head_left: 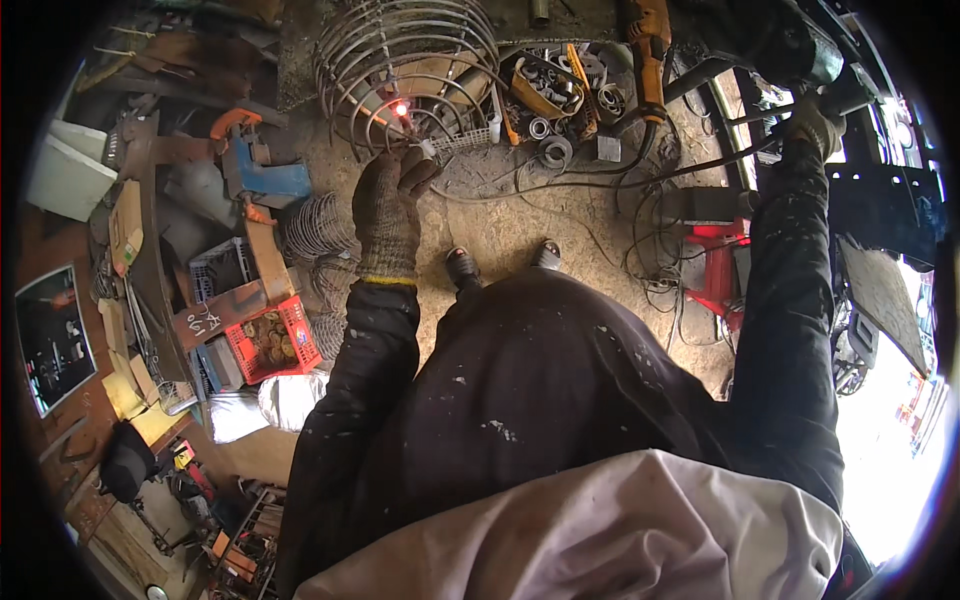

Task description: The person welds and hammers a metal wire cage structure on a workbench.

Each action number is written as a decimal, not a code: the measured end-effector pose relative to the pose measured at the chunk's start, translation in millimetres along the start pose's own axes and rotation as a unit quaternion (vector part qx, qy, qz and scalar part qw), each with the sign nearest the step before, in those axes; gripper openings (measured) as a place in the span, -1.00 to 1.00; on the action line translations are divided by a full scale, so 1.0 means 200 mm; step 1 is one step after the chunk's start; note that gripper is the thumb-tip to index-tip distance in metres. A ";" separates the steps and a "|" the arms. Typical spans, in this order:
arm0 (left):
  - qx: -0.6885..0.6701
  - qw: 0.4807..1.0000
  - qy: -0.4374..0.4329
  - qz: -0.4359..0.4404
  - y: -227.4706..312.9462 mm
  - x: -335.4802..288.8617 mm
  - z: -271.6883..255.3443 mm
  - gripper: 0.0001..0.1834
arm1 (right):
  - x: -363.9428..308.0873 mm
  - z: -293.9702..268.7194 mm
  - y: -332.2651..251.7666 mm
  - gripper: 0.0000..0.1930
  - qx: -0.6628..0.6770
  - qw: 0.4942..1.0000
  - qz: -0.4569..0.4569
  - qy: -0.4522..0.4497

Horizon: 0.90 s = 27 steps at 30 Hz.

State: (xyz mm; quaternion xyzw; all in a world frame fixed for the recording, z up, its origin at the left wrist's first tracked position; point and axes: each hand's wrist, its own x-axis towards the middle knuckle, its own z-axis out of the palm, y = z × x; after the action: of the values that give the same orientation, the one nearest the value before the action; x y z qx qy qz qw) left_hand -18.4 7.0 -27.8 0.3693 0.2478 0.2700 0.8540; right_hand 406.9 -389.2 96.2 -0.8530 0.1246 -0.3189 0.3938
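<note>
My left hand (388, 215), in a brown knitted work glove with a yellow cuff, is raised with its fingers closed. What they grip is hidden by the glove. Just beyond the fingertips a small spot glows orange-red (401, 108), at the near end of a large cage of curved metal wire rings (405, 45). Far out to the right, my right hand (815, 125), gloved too, is closed round a dark bar-like handle (850, 100) on a machine (790, 50). Both arms are in dark, paint-flecked sleeves.
An orange angle grinder (650, 60) hangs ahead, its black cable (690, 175) looping across the floor. Beside it stand bins of metal rings (550, 85). Leftward are a blue clamp-like tool (270, 178), wire coils (318, 228) and a red crate (300, 335). A red stand (715, 265) is at right.
</note>
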 end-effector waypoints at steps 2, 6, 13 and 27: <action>0.004 1.000 0.009 -0.013 0.01 0.00 0.00 -0.65 | -0.01 -0.03 -0.01 -0.31 0.000 1.000 -0.002 -0.002; 0.002 1.000 -0.011 -0.006 0.02 0.01 -0.03 -0.67 | -0.08 -0.04 -0.04 -0.31 0.002 1.000 -0.004 -0.012; 0.034 0.999 -0.015 -0.038 0.04 0.02 0.01 -0.67 | -0.12 -0.13 0.01 -0.30 -0.005 1.000 -0.010 -0.011; 0.052 0.984 -0.164 -0.041 0.07 0.09 -0.13 -0.56 | -0.10 -0.11 -0.03 -0.30 -0.009 1.000 -0.027 -0.005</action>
State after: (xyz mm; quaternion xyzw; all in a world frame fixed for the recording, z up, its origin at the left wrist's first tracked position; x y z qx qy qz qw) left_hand -26.1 39.6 -36.2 0.4424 0.1327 0.1574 0.8729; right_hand 377.7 -389.7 103.0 -0.8615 0.1021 -0.3238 0.3777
